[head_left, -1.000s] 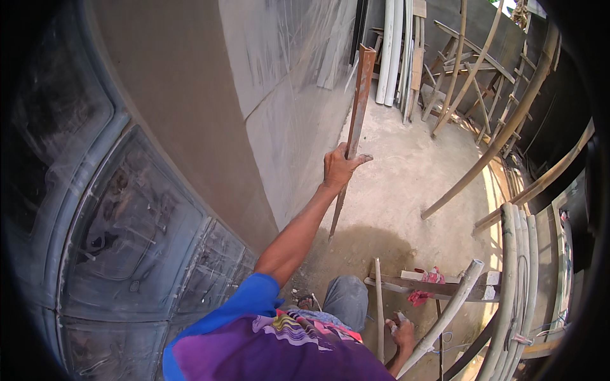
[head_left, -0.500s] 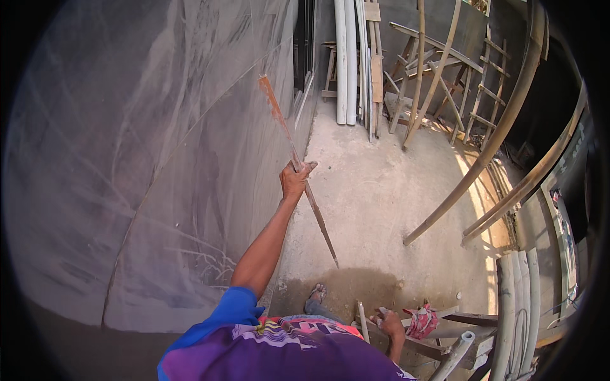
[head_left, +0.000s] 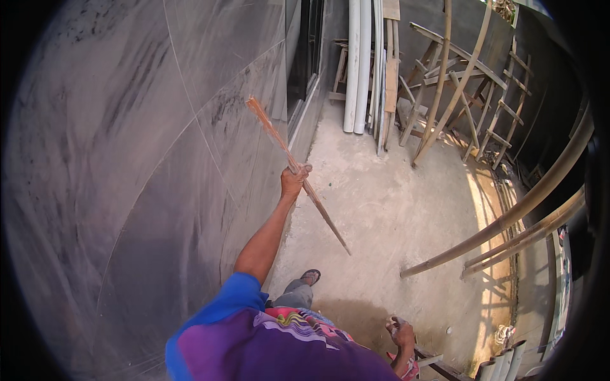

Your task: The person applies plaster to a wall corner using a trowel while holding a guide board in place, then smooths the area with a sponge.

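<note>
My left hand [head_left: 292,182] grips a long, straight bar [head_left: 321,209] near its middle. The bar is orange-brown toward its upper end, which looks squared and hollow. It slants from beside the grey wall [head_left: 171,203] down to the right over the concrete floor, its lower end tapering away in view. Down by my right side, my right hand [head_left: 401,333] has its fingers curled in. Whatever may be in those fingers is too small to make out. A patterned red cloth [head_left: 411,368] shows partly below this hand.
Bamboo poles [head_left: 502,222] lean at the right. White pipes [head_left: 352,70] and boards stand against the far wall, near wooden trestles [head_left: 438,76] and a ladder [head_left: 505,108]. Pipe ends [head_left: 502,365] rise at lower right. My sandalled foot [head_left: 311,277] is on the concrete floor.
My view has shifted along the floor, leaving the pipes and cloth at lower right lower in the picture. One foot has come forward. The bar is still in my left hand.
</note>
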A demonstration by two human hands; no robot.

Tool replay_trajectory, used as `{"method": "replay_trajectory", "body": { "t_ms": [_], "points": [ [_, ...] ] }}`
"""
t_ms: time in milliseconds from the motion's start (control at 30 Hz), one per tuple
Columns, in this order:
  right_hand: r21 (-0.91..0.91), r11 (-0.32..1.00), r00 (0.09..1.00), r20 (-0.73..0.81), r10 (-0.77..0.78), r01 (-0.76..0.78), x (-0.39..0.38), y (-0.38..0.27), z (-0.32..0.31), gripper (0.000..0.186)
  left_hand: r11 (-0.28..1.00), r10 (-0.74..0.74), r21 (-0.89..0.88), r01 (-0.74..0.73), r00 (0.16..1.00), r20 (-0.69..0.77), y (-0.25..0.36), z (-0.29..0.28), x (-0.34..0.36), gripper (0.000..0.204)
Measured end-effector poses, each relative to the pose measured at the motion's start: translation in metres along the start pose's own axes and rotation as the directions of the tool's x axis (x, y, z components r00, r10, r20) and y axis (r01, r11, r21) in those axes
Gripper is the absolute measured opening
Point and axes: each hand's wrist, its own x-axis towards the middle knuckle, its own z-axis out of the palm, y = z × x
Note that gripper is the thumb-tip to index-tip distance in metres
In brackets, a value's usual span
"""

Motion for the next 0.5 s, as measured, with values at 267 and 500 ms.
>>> {"method": "replay_trajectory", "body": {
  "t_ms": [267, 500],
  "points": [
    [0.245, 0.894, 0.927, 0.090, 0.364, -0.375, 0.054, 0.061, 0.060, 0.045, 0.951, -0.217, 0.230, 0.208, 0.976, 0.013, -0.094, -0.012, 0.033, 0.028],
    [0.279, 0.853, 0.882, -0.040, 0.469, -0.441, 0.056, -0.043, 0.041, 0.048, 0.838, -0.441, 0.356, 0.413, 0.897, -0.003, -0.150, -0.059, -0.012, 0.075]
  ]
}}
